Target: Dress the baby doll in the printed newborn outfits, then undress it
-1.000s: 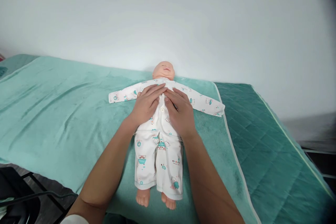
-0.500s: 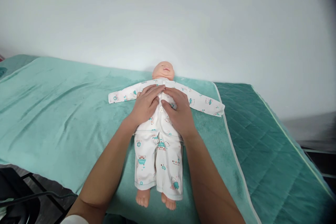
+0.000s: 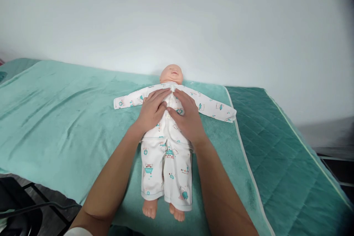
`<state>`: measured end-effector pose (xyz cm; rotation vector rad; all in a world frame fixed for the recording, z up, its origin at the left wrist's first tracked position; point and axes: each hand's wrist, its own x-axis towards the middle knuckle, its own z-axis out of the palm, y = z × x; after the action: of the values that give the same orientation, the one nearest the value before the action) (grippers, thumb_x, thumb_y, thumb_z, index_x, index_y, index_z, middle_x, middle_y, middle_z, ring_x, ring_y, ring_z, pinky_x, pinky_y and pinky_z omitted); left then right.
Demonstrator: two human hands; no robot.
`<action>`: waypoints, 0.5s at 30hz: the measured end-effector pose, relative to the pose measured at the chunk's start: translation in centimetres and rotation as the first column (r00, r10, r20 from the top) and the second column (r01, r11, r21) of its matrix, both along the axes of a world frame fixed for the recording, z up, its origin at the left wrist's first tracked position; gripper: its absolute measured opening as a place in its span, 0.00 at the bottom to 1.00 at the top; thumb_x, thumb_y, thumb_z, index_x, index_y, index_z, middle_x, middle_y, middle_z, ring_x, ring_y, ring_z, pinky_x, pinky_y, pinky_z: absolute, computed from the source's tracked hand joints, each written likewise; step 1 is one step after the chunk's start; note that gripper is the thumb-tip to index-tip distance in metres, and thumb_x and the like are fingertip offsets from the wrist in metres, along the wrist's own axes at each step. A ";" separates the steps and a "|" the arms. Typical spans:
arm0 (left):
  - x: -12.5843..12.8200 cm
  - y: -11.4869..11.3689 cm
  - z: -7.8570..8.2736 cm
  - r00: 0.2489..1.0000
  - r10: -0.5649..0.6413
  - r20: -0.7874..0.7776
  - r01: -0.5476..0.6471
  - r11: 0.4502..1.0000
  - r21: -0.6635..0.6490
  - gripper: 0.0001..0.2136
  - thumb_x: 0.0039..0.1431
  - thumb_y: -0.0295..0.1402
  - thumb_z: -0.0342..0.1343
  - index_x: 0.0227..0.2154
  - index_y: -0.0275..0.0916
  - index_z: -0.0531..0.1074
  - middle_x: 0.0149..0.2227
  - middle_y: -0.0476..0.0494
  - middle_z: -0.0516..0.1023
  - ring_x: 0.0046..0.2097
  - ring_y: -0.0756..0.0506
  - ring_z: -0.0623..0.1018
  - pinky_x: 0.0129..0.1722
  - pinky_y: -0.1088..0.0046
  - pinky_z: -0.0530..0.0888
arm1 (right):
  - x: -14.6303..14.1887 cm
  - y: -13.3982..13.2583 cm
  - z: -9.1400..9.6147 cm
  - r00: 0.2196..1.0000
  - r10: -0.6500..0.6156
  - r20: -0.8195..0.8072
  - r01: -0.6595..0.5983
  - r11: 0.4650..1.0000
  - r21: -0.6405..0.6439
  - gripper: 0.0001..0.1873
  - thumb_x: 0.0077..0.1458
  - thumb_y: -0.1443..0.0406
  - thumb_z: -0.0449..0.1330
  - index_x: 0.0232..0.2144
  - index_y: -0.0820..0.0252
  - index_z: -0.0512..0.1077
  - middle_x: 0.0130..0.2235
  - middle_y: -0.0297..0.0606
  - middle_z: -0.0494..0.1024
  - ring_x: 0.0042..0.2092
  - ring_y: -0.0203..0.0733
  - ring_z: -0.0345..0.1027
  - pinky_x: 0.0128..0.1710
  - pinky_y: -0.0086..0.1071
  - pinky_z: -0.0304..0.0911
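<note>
Head view: a green towel point(image 3: 69, 118) lies under the doll point(image 3: 166, 169). The left hand point(image 3: 152, 108) and right hand point(image 3: 188, 118) rest flat and uncurled on the doll's chest, close together. I think uneven pressing could bunch the shirt point(image 3: 212, 107) or shift the doll sideways.

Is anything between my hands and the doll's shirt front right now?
Nothing visible is in the way. The left hand and right hand both lie directly on the doll's shirt, side by side at the chest.
</note>
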<state>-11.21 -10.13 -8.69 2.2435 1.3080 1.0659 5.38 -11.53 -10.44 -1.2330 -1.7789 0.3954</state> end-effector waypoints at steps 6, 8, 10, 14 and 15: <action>-0.5 0.3 -1.0 0.994 0.053 0.099 -0.057 0.997 0.042 0.18 0.67 0.32 0.47 0.57 0.46 0.72 0.63 0.45 0.73 0.65 0.43 0.69 0.67 0.55 0.64 | 0.7 0.1 0.0 0.996 0.083 -0.041 -0.085 0.995 -0.042 0.29 0.59 0.55 0.62 0.62 0.46 0.66 0.69 0.36 0.63 0.71 0.49 0.52 0.71 0.54 0.48; -0.7 0.4 -1.3 0.988 0.084 0.131 -0.090 0.995 0.046 0.17 0.68 0.32 0.46 0.55 0.45 0.73 0.61 0.45 0.75 0.63 0.44 0.70 0.67 0.56 0.65 | 0.9 0.1 -0.1 0.992 0.100 -0.074 -0.104 0.994 -0.044 0.29 0.60 0.54 0.62 0.62 0.46 0.66 0.69 0.37 0.63 0.71 0.49 0.52 0.71 0.54 0.49; -1.0 0.5 -1.5 0.982 0.113 0.151 -0.121 0.992 0.045 0.16 0.68 0.32 0.46 0.53 0.44 0.74 0.59 0.44 0.76 0.62 0.44 0.72 0.66 0.57 0.66 | 1.0 0.0 -0.1 0.988 0.104 -0.114 -0.109 0.994 -0.033 0.27 0.61 0.54 0.61 0.62 0.47 0.67 0.68 0.38 0.64 0.71 0.48 0.54 0.71 0.52 0.50; -1.2 0.6 -1.7 0.976 0.150 0.156 -0.162 0.984 0.070 0.16 0.68 0.32 0.45 0.51 0.40 0.75 0.58 0.41 0.77 0.61 0.44 0.73 0.65 0.59 0.67 | 0.9 0.0 -0.3 0.978 0.100 -0.182 -0.102 0.995 -0.001 0.23 0.65 0.56 0.57 0.60 0.50 0.69 0.67 0.40 0.67 0.69 0.47 0.58 0.70 0.50 0.53; -1.3 0.7 -1.8 0.976 0.158 0.152 -0.171 0.982 0.078 0.16 0.69 0.32 0.45 0.51 0.40 0.75 0.57 0.41 0.77 0.60 0.44 0.73 0.65 0.59 0.67 | 0.9 0.0 -0.4 0.978 0.094 -0.189 -0.095 0.995 0.002 0.22 0.65 0.56 0.56 0.60 0.50 0.69 0.67 0.40 0.67 0.68 0.47 0.58 0.70 0.51 0.53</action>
<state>-12.51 -9.48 -10.52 2.1037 1.4286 1.3460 6.26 -11.54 -10.81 -1.0808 -1.6779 0.5560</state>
